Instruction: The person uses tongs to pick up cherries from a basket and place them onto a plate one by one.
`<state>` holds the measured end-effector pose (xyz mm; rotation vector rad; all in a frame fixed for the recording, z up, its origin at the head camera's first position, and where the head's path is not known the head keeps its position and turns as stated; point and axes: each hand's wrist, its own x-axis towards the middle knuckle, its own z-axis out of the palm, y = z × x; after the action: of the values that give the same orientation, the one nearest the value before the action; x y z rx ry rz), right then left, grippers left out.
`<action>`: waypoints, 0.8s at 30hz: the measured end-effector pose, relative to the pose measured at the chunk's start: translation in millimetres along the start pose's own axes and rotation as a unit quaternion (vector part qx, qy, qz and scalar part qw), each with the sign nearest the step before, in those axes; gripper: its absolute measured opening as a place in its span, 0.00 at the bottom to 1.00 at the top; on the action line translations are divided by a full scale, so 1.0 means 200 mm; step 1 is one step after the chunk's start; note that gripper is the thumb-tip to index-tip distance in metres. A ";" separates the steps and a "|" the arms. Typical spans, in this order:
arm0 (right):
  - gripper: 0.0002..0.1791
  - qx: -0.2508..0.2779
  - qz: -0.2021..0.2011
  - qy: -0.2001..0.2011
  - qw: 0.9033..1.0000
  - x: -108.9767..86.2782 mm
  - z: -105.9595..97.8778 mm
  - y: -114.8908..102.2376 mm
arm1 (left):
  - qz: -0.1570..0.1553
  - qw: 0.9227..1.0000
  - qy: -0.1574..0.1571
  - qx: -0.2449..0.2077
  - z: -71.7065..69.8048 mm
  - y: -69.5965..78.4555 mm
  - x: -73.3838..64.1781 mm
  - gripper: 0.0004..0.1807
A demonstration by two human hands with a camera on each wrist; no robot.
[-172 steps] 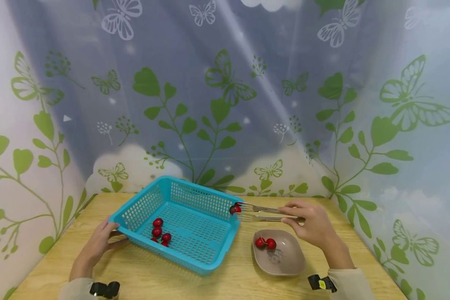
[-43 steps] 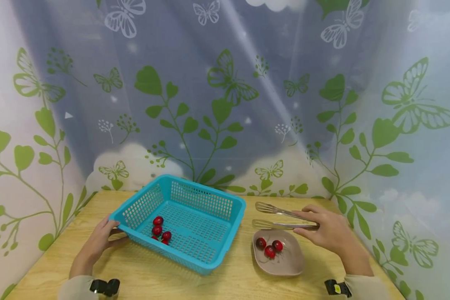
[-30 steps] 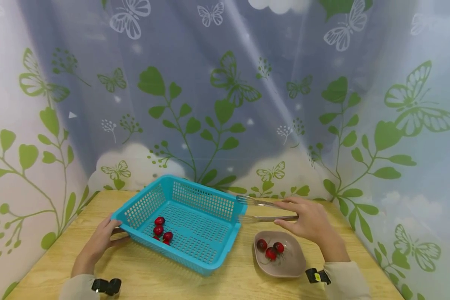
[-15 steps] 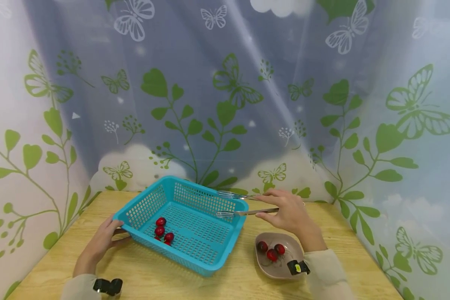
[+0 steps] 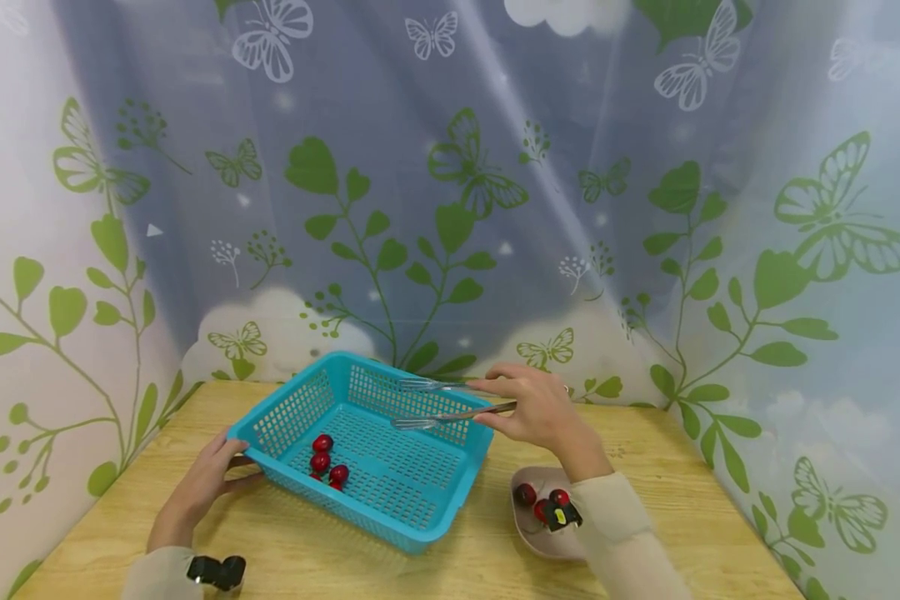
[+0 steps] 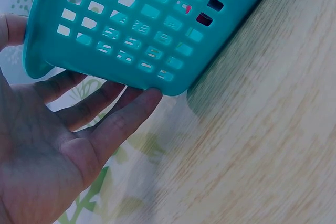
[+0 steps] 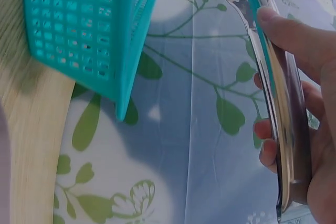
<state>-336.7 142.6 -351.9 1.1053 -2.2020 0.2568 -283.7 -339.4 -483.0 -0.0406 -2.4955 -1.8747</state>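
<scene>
A blue perforated plastic basket [image 5: 378, 462] stands on the table with several red cherries [image 5: 320, 461] near its front left. At its left corner my left hand [image 5: 195, 485] holds on: in the left wrist view the thumb is at the rim and fingertips [image 6: 152, 95] touch the underside corner. My right hand [image 5: 543, 412] grips metal tongs [image 5: 457, 415], thumb on one arm and fingers on the other. The tongs' slotted, fork-like ends hang apart over the basket's back right, with nothing between them. In the right wrist view, the tongs [image 7: 286, 129] run up past the thumb.
A brownish-pink bowl [image 5: 531, 533] with dark red cherries [image 5: 525, 494] sits right of the basket, partly hidden by the right sleeve and wrist camera [image 5: 562, 515]. Behind the wooden table [image 5: 330, 567] hangs a curtain [image 5: 495, 275] printed with leaves and butterflies.
Earlier the tongs held a cherry at the basket's right end; a further cherry then lay in the bowl. Since then the right hand has moved the tongs leftward over the basket. The left hand has stayed.
</scene>
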 end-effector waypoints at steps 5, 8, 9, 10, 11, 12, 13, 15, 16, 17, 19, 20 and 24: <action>0.25 0.014 -0.015 -0.005 1.000 0.08 0.04 -0.03 | 0.003 1.000 0.001 0.000 0.00 0.01 0.00 0.31; 0.25 0.009 -0.017 -0.017 1.000 0.13 0.07 -0.05 | 0.002 1.000 0.002 0.001 0.00 0.01 0.01 0.31; 0.25 0.007 -0.015 -0.025 1.000 0.15 0.07 -0.05 | 0.001 1.000 0.002 0.002 0.00 0.01 0.01 0.31; 0.24 0.002 -0.012 -0.036 0.999 0.16 0.08 -0.06 | 0.001 1.000 0.001 0.003 0.00 0.01 0.01 0.31; 0.24 -0.001 -0.007 -0.048 0.999 0.18 0.09 -0.07 | 0.000 1.000 0.001 0.003 0.00 0.01 0.01 0.31; 0.24 -0.003 -0.003 -0.061 0.998 0.20 0.09 -0.08 | -0.001 1.000 0.001 0.005 0.00 0.01 0.00 0.31; 0.24 -0.005 0.005 -0.075 0.997 0.21 0.10 -0.08 | -0.002 1.000 0.000 0.006 0.00 0.01 0.00 0.31; 0.25 -0.007 0.019 -0.099 0.995 0.25 0.12 -0.10 | -0.006 1.000 -0.001 0.007 0.00 0.01 0.00 0.31; 0.25 -0.010 0.025 -0.110 0.994 0.27 0.12 -0.11 | -0.007 1.000 -0.002 0.008 0.00 0.01 0.00 0.32; 0.25 -0.013 0.031 -0.119 0.992 0.29 0.13 -0.12 | -0.009 1.000 -0.002 0.009 0.00 0.01 0.00 0.32; 0.25 -0.020 0.043 -0.139 0.989 0.32 0.15 -0.14 | -0.012 1.000 -0.003 0.009 0.00 0.01 0.00 0.32; 0.25 -0.025 0.046 -0.147 0.988 0.34 0.16 -0.14 | -0.012 1.000 -0.003 0.009 0.00 0.01 0.00 0.33; 0.25 -0.029 0.051 -0.177 0.983 0.40 0.20 -0.18 | -0.014 1.000 -0.001 0.010 0.00 0.02 0.00 0.32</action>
<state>-362.2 51.3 -336.3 1.0732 -2.5652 0.0393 -283.3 -337.5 -479.6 -0.0079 -2.5281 -1.8615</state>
